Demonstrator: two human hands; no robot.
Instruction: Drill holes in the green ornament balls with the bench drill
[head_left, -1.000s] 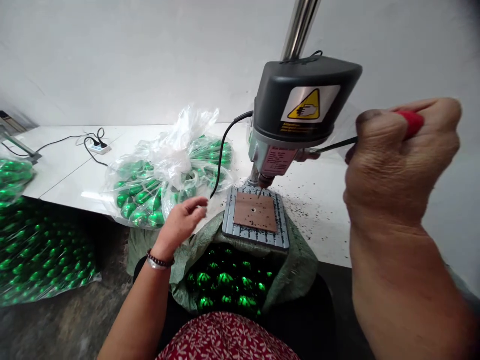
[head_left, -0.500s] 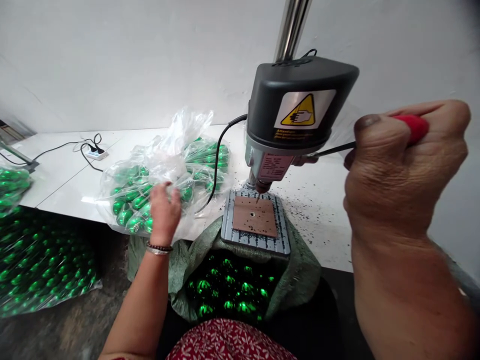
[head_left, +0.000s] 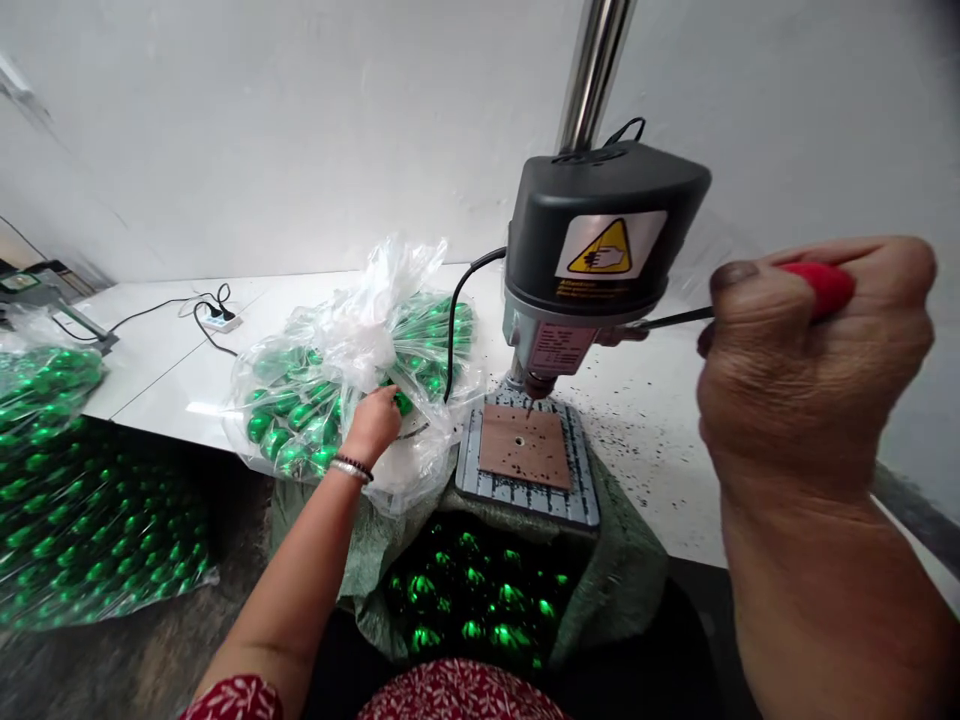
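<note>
My right hand (head_left: 817,370) is wrapped round the red knob (head_left: 825,288) of the drill press lever. The drill press (head_left: 607,240) stands upright, its bit above a brown square board (head_left: 517,450) with a small hole, on the slotted metal base (head_left: 469,470). My left hand (head_left: 375,425) reaches into a clear plastic bag (head_left: 360,330) of shiny green balls, left of the press. Its fingers are closed round a green ball (head_left: 403,403), which shows in part beside the fingertips.
Below the base, an open green woven sack (head_left: 622,570) holds several green balls (head_left: 476,600). A large bag of green balls (head_left: 97,530) lies at far left. A power strip (head_left: 223,320) with cords sits on the white table (head_left: 165,350). Dark shavings scatter round the press.
My left hand has moved right and deeper into the bag, its fingers closing on a ball. The bag's plastic has spread toward the press. My right hand keeps its grip on the knob.
</note>
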